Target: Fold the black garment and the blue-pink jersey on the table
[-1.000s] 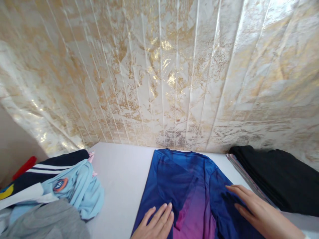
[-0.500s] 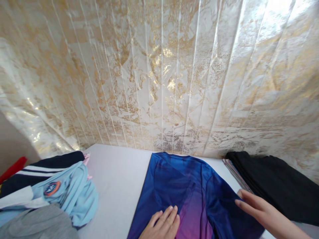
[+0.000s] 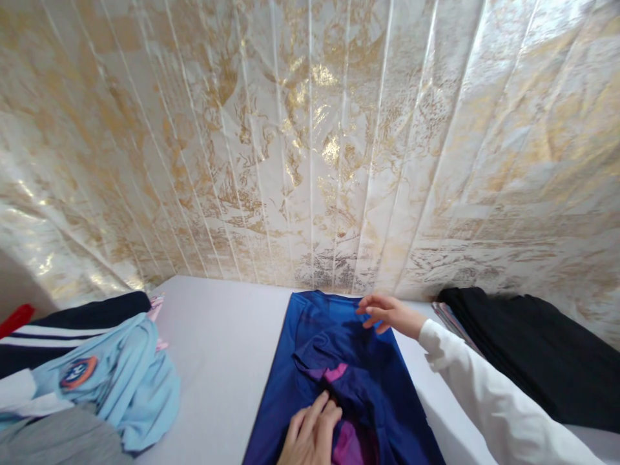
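A dark blue shirt (image 3: 278, 381) with purple and pink patches lies in front of me, its right side turned inward. The sleeve (image 3: 334, 349) rests in loose crumples across the middle of the shirt. My left hand (image 3: 312, 429) presses on the lower middle, fingers stretched forward and slightly bent against the bunched cloth. Over the shirt's upper right edge, my right hand (image 3: 387, 315) is open with its fingers apart and nothing in them; whether it touches the fabric, I cannot tell.
To the left lies a heap with a light blue shirt (image 3: 140, 374), a navy garment with white stripes (image 3: 101, 316) and a grey one (image 3: 62, 439). At the right is a stack of folded clothes topped by black cloth (image 3: 527, 355). A gold-patterned curtain (image 3: 310, 142) hangs behind the white table (image 3: 217, 349).
My right hand has let go of the sleeve and moved left and up. The right side and sleeve now lie folded over the shirt's middle. My left hand has stayed nearly in place.
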Available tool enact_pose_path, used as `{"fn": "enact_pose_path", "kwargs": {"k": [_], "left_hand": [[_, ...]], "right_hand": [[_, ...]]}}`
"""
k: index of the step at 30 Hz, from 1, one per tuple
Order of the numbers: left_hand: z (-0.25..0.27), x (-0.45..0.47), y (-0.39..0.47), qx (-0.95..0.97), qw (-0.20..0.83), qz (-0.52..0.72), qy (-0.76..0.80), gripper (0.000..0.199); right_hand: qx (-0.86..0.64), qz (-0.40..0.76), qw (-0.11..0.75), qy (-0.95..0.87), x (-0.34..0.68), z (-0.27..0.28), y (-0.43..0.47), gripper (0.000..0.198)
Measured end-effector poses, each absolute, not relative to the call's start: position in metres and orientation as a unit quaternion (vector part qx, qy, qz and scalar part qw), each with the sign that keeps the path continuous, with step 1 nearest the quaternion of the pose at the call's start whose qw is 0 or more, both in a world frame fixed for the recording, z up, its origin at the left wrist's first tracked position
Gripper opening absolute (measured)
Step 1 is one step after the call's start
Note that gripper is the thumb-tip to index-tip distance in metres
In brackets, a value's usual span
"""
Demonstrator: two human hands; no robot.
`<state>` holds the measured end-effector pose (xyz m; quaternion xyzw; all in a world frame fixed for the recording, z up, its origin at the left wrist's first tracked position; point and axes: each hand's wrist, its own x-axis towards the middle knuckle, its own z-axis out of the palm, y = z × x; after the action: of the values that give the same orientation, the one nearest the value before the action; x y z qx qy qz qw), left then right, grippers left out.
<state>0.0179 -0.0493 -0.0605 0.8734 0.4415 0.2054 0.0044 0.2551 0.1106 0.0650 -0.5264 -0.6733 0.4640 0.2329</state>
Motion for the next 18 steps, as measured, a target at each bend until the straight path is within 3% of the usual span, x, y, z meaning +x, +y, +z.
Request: {"fn": "enact_pose_path", "kwargs": {"k": [6,10,13,18], "left_hand": [[-0.007,0.022,-0.034,0.831,0.135,0.223,0.491,0.08],[0.023,0.03,-0.011,0.781,0.178,0.202,0.563,0.055],[0.038,0.032,0.011,0.769,0.155,0.199,0.587,0.034],[0.043,0.032,0.054,0.761,0.073,0.177,0.62,0.024]], "right_hand": [[-0.574,0.298,0.24,-0.724,0.32,0.036,0.137,0.038],[-0.546,0.23,0.22,-0.775,0.319,0.019,0.153,0.046],[-0.523,0.187,0.208,-0.805,0.318,0.014,0.166,0.047],[-0.493,0.122,0.206,-0.836,0.323,0.006,0.179,0.041]]}}
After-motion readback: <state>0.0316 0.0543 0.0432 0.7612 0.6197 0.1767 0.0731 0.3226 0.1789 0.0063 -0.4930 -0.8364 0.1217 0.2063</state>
